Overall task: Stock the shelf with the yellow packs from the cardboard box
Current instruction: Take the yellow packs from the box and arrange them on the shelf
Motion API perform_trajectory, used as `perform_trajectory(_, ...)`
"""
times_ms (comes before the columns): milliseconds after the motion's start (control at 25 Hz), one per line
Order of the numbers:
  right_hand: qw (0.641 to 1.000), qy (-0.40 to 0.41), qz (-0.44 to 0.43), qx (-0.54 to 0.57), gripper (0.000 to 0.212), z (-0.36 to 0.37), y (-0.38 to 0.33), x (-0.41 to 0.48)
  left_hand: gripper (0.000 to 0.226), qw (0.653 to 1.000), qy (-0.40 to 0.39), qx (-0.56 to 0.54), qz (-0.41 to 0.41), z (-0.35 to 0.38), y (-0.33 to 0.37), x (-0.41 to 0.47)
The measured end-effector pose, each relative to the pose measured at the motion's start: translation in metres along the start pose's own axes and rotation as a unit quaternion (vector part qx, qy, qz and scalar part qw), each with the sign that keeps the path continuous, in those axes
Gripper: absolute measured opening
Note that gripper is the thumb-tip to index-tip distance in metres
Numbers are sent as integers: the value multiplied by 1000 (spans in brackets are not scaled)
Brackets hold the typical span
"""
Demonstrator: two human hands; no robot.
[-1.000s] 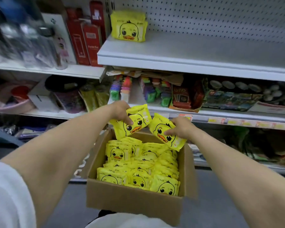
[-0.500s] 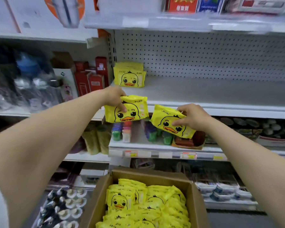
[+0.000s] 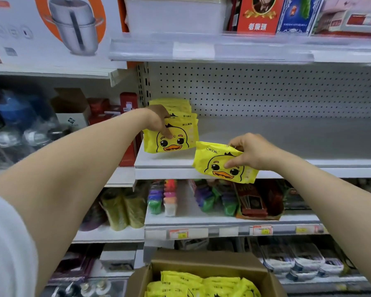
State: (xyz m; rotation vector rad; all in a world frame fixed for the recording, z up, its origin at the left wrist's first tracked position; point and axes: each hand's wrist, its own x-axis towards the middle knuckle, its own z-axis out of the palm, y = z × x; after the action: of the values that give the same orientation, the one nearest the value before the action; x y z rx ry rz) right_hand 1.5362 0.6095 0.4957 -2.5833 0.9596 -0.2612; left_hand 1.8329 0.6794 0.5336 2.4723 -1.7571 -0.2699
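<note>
My left hand grips a yellow duck-face pack by its top edge, standing it on the white shelf in front of a row of like packs at the shelf's left end. My right hand pinches a second yellow pack, tilted, just in front of the shelf's front lip. Below, the open cardboard box holds several more yellow packs.
A white pegboard back wall closes the shelf, and the shelf above overhangs it. Red boxes stand left of the pack row. Coloured goods fill the shelf underneath.
Both hands rose from the box to the shelf with a pack each. The left pack now stands on the shelf against the row; the right pack has come up to the shelf's front edge.
</note>
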Motion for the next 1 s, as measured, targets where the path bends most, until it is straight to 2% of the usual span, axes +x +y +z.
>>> perform_trajectory(200,1000,-18,-16,0,27,3,-14,26,65,999,-4,27,40,-3,-15,34)
perform_trajectory(480,999,-42,-11,-13,24,2,-33,49,76,999,-11,14,51,8,-31,71)
perform_trajectory(680,998,-44,-16,-33,32,3,-41,57,77,997,58,-19,49,18,-41,86)
perform_trajectory(880,998,-51,-15,-38,27,9,-49,64,72,988,114,-82,57,33,-50,93)
perform_trajectory(1000,998,-55,-20,-28,29,13,-53,66,71,985,151,-63,62,41,-49,92)
